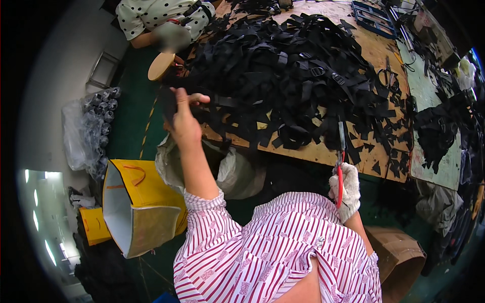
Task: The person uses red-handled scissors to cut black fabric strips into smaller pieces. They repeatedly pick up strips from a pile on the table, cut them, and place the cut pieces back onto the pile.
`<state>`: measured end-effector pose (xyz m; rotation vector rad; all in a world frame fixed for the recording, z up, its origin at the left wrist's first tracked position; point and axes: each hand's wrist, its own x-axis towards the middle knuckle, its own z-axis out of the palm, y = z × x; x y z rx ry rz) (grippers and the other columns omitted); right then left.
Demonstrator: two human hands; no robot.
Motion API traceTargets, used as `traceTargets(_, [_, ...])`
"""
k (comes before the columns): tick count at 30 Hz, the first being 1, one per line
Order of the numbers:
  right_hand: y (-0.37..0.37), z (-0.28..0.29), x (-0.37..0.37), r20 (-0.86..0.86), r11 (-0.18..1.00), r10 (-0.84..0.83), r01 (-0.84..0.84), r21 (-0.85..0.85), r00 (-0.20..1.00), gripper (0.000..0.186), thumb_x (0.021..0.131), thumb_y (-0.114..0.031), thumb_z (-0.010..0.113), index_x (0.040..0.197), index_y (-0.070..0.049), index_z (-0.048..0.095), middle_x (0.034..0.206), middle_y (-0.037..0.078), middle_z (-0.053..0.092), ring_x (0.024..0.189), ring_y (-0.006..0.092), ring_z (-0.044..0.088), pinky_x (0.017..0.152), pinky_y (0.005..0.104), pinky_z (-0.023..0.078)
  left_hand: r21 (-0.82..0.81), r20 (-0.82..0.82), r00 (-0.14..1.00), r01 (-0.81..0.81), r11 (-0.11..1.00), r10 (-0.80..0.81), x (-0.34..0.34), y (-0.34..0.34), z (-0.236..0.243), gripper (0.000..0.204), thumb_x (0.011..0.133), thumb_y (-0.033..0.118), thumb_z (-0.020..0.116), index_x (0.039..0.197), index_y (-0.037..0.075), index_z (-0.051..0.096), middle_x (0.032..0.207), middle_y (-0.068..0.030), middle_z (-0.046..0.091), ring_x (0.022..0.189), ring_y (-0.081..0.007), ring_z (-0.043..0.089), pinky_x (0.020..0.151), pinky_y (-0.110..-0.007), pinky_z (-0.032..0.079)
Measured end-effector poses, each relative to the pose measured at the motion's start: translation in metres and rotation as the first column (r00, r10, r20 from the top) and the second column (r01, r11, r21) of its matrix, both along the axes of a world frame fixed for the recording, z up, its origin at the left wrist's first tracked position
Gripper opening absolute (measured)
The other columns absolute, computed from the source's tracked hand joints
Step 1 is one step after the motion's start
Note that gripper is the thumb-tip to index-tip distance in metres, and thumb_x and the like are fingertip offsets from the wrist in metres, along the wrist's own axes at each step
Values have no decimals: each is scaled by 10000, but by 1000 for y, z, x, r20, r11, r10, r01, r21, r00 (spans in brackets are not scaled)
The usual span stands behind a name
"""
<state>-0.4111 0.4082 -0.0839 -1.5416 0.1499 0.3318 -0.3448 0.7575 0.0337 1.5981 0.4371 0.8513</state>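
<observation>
My bare left hand point(186, 121) is raised at the left edge of the table, its fingers curled on a black webbing strap point(168, 103) that hangs beside the palm. The far side of that grip is hidden. A knitted white glove covers my right hand point(347, 189), which is closed around red-handled scissors point(340, 177) near the table's front edge. Their blades point away from me, over the table. Between and beyond my hands lies a big heap of black straps point(283, 76), some with plastic buckles point(317, 71).
Short black offcuts point(376, 166) lie along the right of the wooden table point(371, 50), with another pair of scissors point(388, 76). A white sack point(237, 174) and a yellow bag point(151, 187) stand at left, a cardboard box point(396, 252) at right. Another person point(161, 17) is at far left.
</observation>
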Motion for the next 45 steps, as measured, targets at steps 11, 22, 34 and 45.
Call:
traceTargets(11, [5,-7,3,231,962,241,-200,-185,943,623,672,-173,796,1154,-17,434,883,57,537,732,144,531,711,305,464,-258,-71,828,523,812,-556,-16,-104,-78,239,922,241,568,942,3,555,679,-9,557,578,-97,595,557,-216,457])
traceTargets(22, [4,15,9,219,852,356,-219,-475,908,610,657,-197,745,1155,-31,433,919,125,537,789,251,552,743,356,452,-288,-194,663,666,688,-723,-18,-133,-96,221,926,222,560,986,10,553,721,-67,622,577,-87,579,540,-212,449])
traceTargets(34, [4,2,3,151,914,271,-205,-351,951,586,680,-174,740,1146,-31,415,905,79,517,770,190,520,725,311,445,-275,-246,657,658,701,-713,-16,-148,-101,183,933,217,547,932,34,551,683,13,556,562,-39,534,486,-173,403])
traceTargets(45, [1,-4,2,199,916,279,-199,-348,939,601,704,-176,743,1184,-7,425,912,98,532,766,198,551,724,333,461,-181,-322,614,708,683,-721,-24,-153,-102,148,935,181,540,880,45,564,670,41,513,581,-23,496,521,-187,392])
